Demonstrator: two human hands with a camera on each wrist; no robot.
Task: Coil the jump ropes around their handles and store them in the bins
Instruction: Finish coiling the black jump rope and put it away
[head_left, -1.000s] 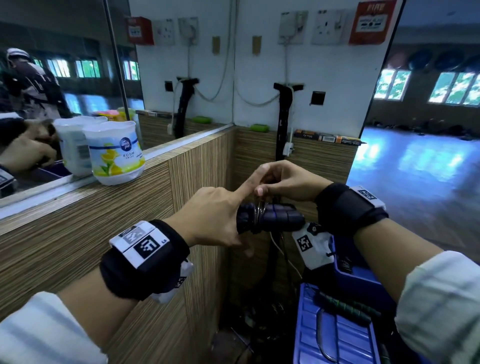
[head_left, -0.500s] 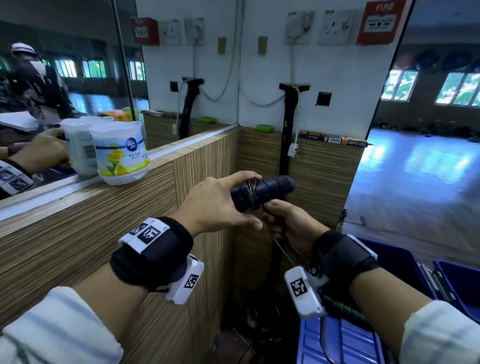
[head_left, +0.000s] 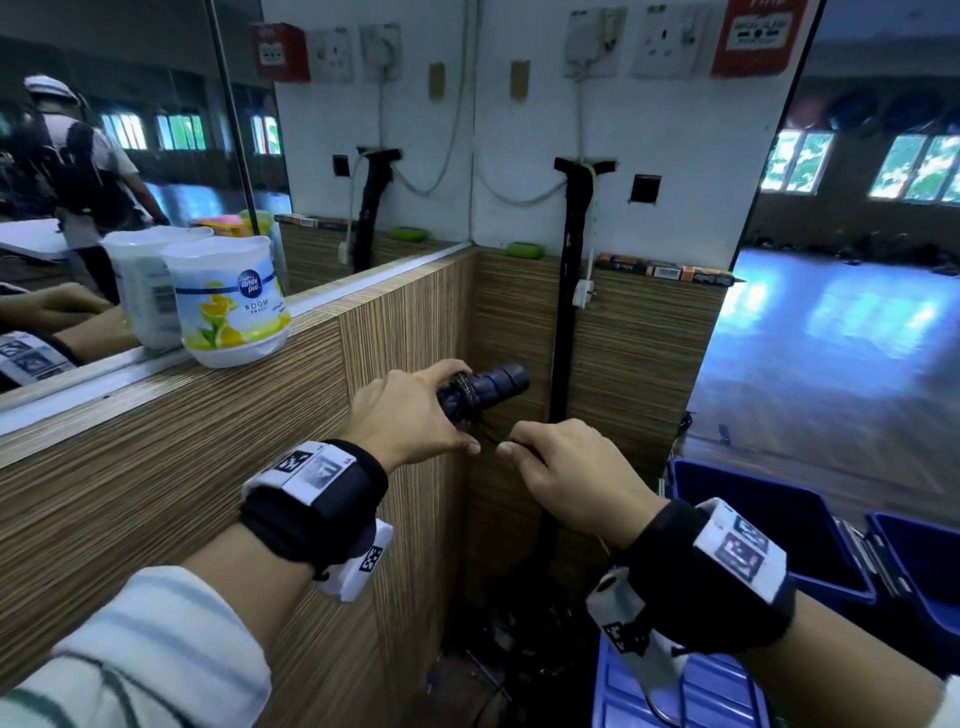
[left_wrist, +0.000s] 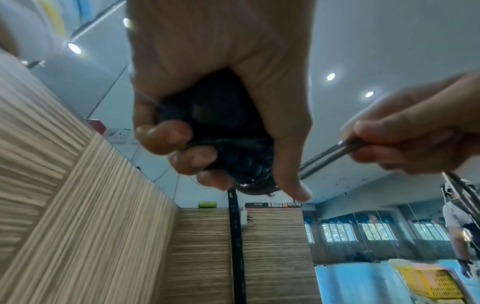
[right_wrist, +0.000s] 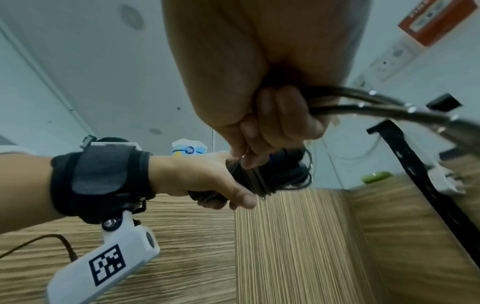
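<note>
My left hand (head_left: 410, 415) grips the black jump rope handles (head_left: 491, 385) held level in front of the wooden corner; several turns of thin dark rope (head_left: 466, 387) wrap their middle. The same handles (left_wrist: 233, 144) fill the left wrist view, fingers curled round them. Just below and to the right, my right hand (head_left: 561, 467) pinches the doubled rope strands (left_wrist: 327, 155), which run taut to the handles. The rope (right_wrist: 376, 105) leaves my right fist to the right in the right wrist view. Dark blue bins (head_left: 769, 514) stand open at lower right.
A wood-panelled ledge (head_left: 156, 415) runs along the left under a mirror, with a white air-freshener tub (head_left: 228, 301) on it. A black post (head_left: 569, 291) stands in the corner. A blue lidded crate (head_left: 701, 691) sits below my right wrist.
My right hand came from over the handles down under them, then out to their lower right, pulling the rope. The handles rose a little and tilted.
</note>
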